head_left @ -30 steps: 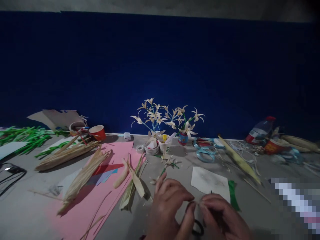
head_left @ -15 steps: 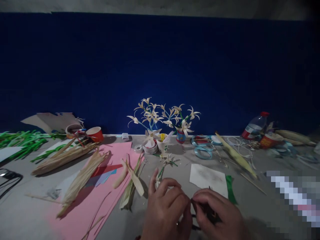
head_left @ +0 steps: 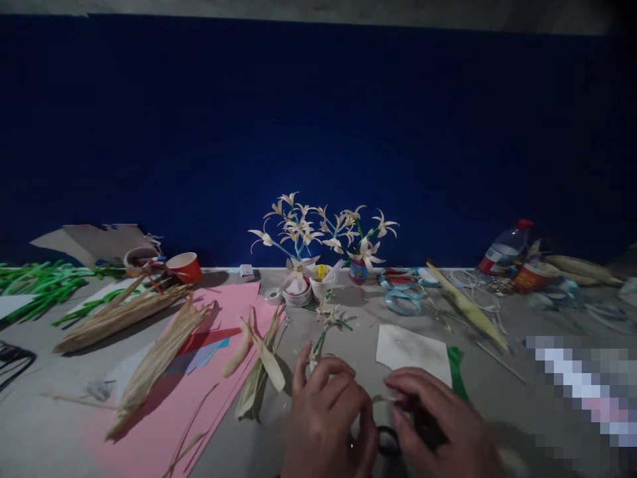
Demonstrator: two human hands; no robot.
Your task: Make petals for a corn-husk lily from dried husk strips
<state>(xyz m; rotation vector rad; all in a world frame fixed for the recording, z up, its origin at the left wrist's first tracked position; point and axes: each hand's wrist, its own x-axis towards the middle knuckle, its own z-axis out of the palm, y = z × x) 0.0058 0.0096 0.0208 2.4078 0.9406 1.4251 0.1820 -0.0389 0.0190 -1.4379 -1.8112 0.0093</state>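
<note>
At the bottom centre, my left hand (head_left: 328,421) has its thumb and forefinger curled together, with the little finger raised; what they pinch is hidden. A thin pale sliver (head_left: 383,398) shows in the gap between my hands. My right hand (head_left: 442,425) is curled around a black ring-handled tool (head_left: 388,441), perhaps scissors, mostly hidden by the palm. Its thumb and forefinger tips are apart. Just beyond my left hand, a small pale flower spray (head_left: 331,318) with a green stem lies on the table. Pale husk pieces (head_left: 269,362) lie to the left.
Pale flowers (head_left: 297,229) stand in small cups at the back. Dried corn husks (head_left: 154,372) lie on pink paper (head_left: 199,398) at left, near green stems (head_left: 44,289). White paper (head_left: 413,352), blue ribbon (head_left: 403,302) and a bottle (head_left: 505,249) are at right.
My two hands have moved slightly apart. The right forefinger and thumb have parted, and the black ring shows more clearly. The view has shifted slightly.
</note>
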